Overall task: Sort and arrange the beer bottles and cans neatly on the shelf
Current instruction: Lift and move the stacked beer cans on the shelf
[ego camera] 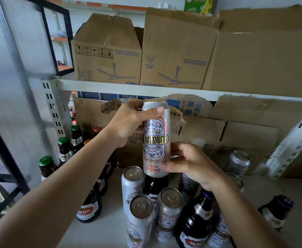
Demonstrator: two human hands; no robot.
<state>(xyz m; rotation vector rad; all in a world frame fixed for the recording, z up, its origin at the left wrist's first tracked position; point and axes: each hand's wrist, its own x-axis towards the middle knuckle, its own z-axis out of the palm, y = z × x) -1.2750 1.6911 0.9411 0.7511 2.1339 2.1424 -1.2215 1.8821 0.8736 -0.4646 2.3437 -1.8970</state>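
Inverted can held over a crowded shelf

Both the left hand (pixel 128 120) and right hand (pixel 187 161) grip the silver patterned beer can (pixel 156 138) at frame centre, upside down; lowering it carelessly could topple the standing cans (pixel 141 206) and brown bottles (pixel 198 221) packed just below on the shelf (pixel 114 228).

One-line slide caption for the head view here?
Both hands, left hand and right hand, hold an upside-down patterned can above mixed cans and bottles on the shelf.
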